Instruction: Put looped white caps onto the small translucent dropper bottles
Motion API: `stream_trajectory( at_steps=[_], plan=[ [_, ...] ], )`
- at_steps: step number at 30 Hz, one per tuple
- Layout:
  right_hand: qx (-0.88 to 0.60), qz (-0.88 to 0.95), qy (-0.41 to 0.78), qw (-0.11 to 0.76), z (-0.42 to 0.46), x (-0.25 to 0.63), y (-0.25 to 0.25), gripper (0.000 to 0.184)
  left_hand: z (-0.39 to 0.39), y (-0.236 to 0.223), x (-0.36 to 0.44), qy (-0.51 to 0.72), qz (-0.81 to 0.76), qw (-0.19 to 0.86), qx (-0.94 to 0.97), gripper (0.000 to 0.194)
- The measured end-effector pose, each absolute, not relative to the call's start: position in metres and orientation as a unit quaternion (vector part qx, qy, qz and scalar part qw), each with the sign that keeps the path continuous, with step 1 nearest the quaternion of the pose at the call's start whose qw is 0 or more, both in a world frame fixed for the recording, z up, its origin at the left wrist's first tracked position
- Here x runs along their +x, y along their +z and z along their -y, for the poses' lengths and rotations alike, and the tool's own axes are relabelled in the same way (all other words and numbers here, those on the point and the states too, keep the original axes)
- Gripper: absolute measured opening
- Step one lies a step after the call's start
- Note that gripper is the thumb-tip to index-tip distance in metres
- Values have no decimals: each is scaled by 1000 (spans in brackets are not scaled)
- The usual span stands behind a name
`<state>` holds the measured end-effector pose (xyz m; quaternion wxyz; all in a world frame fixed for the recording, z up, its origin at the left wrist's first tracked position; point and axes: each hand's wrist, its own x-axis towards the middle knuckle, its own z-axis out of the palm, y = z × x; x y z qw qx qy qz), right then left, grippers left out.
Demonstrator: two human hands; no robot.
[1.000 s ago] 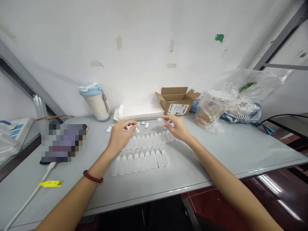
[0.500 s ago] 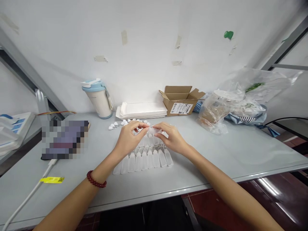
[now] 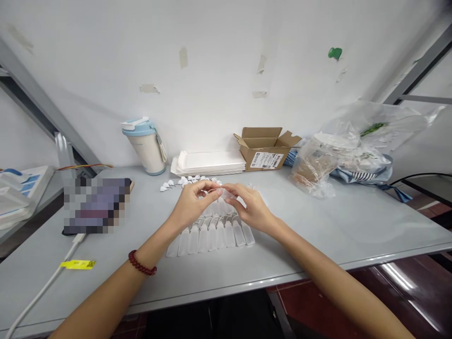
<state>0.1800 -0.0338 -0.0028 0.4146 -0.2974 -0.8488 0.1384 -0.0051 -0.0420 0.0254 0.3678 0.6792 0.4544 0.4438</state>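
Above the rows of bottles, my right hand (image 3: 249,202) is closed on a small translucent plastic bottle (image 3: 228,193), its thumb and fingers round the body. My left hand (image 3: 194,200) meets it from the other side, thumb and forefinger pinched at the bottle's end; what lies between those fingertips is too small to make out. Under both hands, several similar bottles (image 3: 212,237) lie side by side on the table (image 3: 300,240), thin white curved pieces at their tops. Another row behind is partly hidden by my hands. Small white caps (image 3: 187,180) with thin stems lie scattered beyond my left hand.
Along the wall stand a tumbler (image 3: 146,148), a stack of white packets (image 3: 212,161) and an open cardboard box (image 3: 266,153). Plastic bags (image 3: 318,162) lie at the right. On the left rests a blurred-out phone (image 3: 100,205) with a white cable (image 3: 45,282).
Both hands stay over the bottles with only slight finger movement; the left fingertips have come closer to the held bottle. The whole view has shifted down slightly.
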Motion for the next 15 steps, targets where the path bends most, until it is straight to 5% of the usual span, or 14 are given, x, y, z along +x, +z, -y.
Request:
stream_trajectory(
  at_steps=[3,9,15],
  plan=[
    [-294,835,194,422,36,178,-1,30,42,25,-6,426,-444,426,663,25],
    [-295,697,492,430,33,182,9,28,43,21,-3,426,-437,474,635,34],
    [-262,561,649,442,25,187,12,26,42,15,3,473,-405,75,779,19]
  ],
)
